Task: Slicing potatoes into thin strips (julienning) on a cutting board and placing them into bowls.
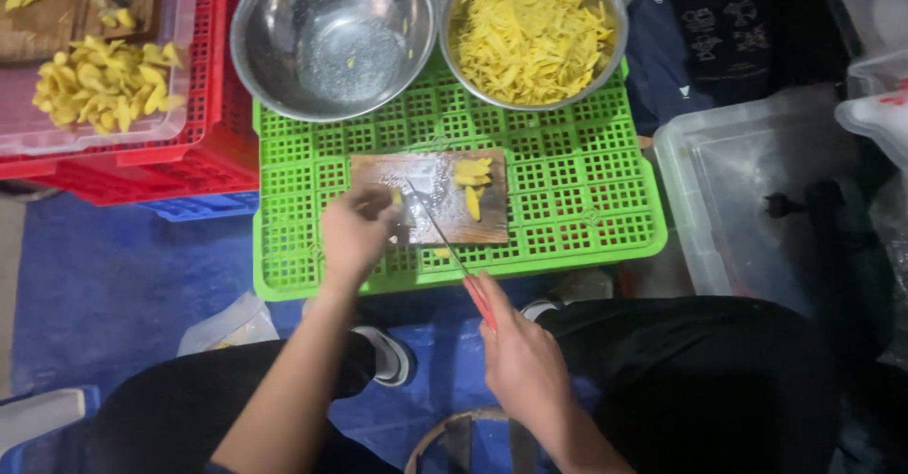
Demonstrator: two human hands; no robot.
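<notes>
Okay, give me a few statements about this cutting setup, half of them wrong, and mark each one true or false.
1. The right hand holds a red-handled knife. True.
2. The wooden cutting board lies on a blue crate. False: it lies on a green crate.
3. Both steel bowls are full of yellow strips. False: the right bowl is full, the left bowl nearly empty.
4. The left hand rests at the board's left end. True.
</notes>
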